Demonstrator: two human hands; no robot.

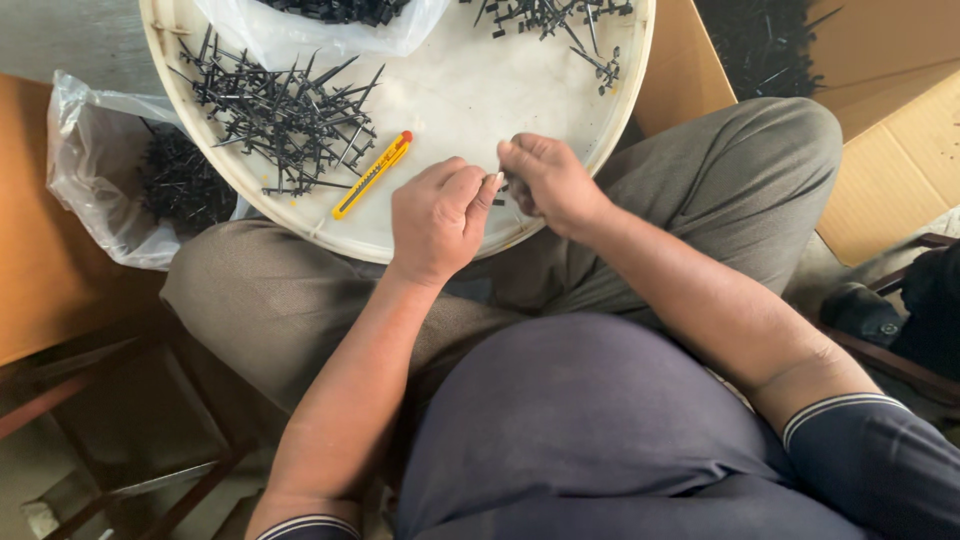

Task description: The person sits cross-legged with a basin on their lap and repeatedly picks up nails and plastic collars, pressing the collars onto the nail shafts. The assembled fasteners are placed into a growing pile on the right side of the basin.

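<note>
Round white tray (pixel 470 95) rests on the person's lap, rim cut off at the top edge. On it: a big loose pile of black spiky plastic parts (pixel 285 115) at 9 o'clock; a yellow utility knife (pixel 372 175) with red end, lying diagonally at 7 o'clock, just beside the pile; a clear plastic bag (pixel 330 30) holding more black parts at 12 o'clock; a smaller scatter of black parts (pixel 565 25) at 1–2 o'clock. Centre of tray bare.
</note>
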